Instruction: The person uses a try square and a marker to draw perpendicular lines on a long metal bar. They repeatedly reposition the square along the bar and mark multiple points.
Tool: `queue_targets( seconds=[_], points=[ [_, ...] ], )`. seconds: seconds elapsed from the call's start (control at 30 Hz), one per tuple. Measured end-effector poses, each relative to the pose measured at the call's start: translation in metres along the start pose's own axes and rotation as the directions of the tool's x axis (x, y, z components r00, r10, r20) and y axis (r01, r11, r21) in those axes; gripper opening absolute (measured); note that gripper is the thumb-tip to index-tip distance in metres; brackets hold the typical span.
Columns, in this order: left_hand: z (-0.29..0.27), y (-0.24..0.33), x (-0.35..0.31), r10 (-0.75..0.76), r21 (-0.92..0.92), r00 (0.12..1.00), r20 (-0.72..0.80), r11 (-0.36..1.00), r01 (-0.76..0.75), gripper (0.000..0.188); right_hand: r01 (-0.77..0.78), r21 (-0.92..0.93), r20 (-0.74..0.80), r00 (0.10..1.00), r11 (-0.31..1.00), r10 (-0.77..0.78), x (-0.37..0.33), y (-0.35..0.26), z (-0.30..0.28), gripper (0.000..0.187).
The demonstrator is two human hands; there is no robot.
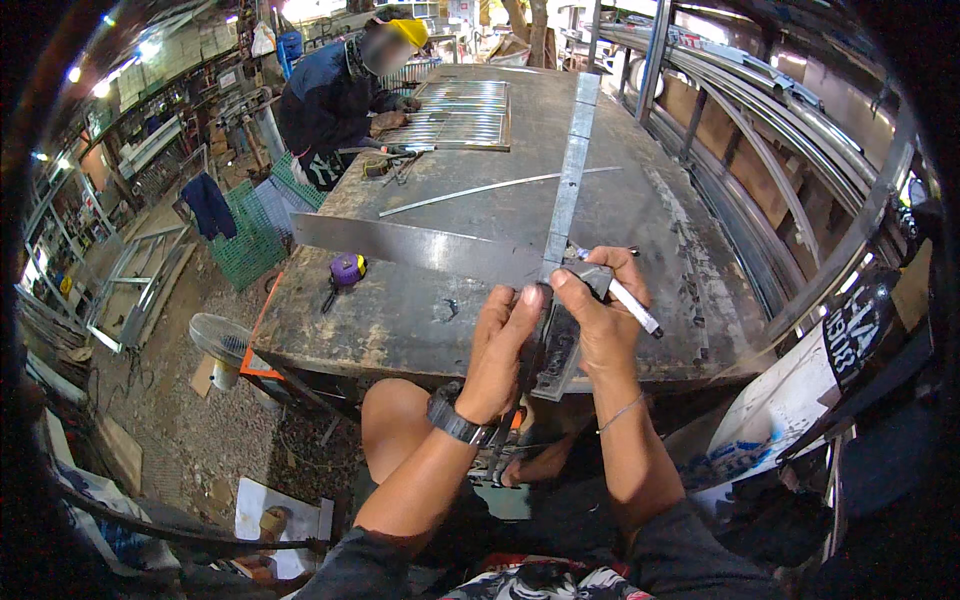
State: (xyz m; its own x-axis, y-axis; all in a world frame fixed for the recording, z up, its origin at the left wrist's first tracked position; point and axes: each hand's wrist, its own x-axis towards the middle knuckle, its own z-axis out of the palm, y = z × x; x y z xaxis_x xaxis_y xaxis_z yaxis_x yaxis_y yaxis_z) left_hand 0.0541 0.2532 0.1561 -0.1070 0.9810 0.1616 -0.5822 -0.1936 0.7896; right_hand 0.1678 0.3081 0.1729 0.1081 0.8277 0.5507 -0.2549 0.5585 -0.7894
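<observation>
A long flat metal strip with marks across it stands out over the table, its near end between my hands. My left hand, closed, pinches at that near end with thumb and fingertips. My right hand is closed too, thumb pressed by the strip, with a white marker with a dark end held among its fingers. To the left, a wide grey metal blade reaches across toward my fingers; its join with the strip is hidden. A dark metal piece shows between my wrists at the table edge.
The worn table carries a purple and yellow tape measure, a thin metal rod and a barred metal frame. A person in a yellow cap works at that frame. Metal lengths lie racked right; a fan stands left.
</observation>
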Motion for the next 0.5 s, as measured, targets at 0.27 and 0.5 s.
queue_targets(
  seconds=[0.27, 0.5],
  points=[
    [0.001, -0.016, 0.006, 0.270, 0.325, 0.952, -0.142, 0.922, -0.213, 0.023, -0.050, 0.095, -0.104, 0.993, 0.994, 0.060, -0.011, 0.008, 0.013, 0.024],
    [-0.005, -0.015, 0.003, 0.324, 0.326, 0.939, -0.114, 0.905, -0.272, 0.020, -0.021, 0.146, -0.153, 0.987, 0.989, 0.044, -0.015, 0.015, 0.015, 0.023]
  ],
)
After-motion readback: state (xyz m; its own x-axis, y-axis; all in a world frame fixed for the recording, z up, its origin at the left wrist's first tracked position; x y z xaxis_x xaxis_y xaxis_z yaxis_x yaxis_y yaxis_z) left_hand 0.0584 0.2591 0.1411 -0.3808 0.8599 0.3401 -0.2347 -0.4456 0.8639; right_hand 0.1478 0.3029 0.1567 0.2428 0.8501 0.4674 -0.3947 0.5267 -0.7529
